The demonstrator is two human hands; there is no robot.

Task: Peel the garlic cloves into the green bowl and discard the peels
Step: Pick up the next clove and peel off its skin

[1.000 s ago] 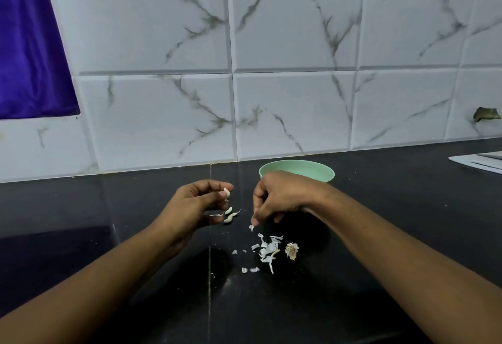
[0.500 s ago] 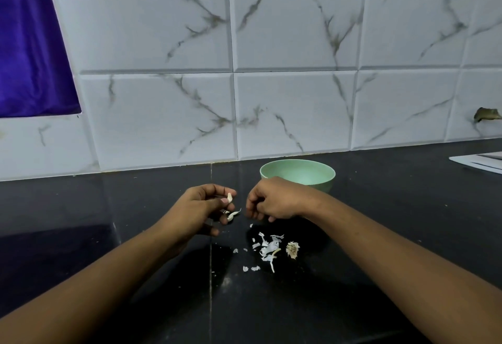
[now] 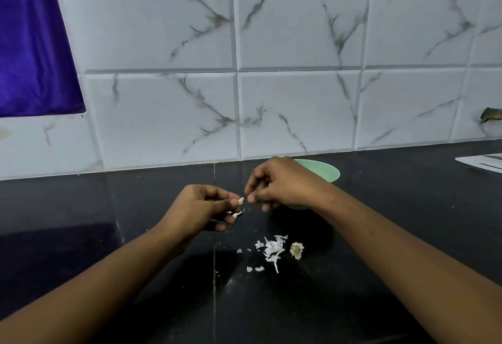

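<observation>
Our right hand [image 3: 282, 184] has lifted from the counter [image 3: 407, 221] to our left hand [image 3: 199, 208], which pinches a clove [image 3: 241, 200] between thumb and forefinger. Right fingers curl just beside the grip; whether they hold anything we cannot tell. Peels [image 3: 271, 248] lie below the grip, the bowl [image 3: 324, 170] behind it to the right.

Glossy black countertop [image 3: 81, 208] with a thin pale seam [image 3: 214, 289] running front to back. Behind it is a wall of white tiles [image 3: 298, 45] with grey marble veining. A purple cloth [image 3: 27, 45] covers the top left corner. Far right, flat white sheets [image 3: 486, 163] lie on the counter, cut off by the frame. Above them a small dark brownish thing [image 3: 491, 114] sits on the tiles; can't tell what it is.
</observation>
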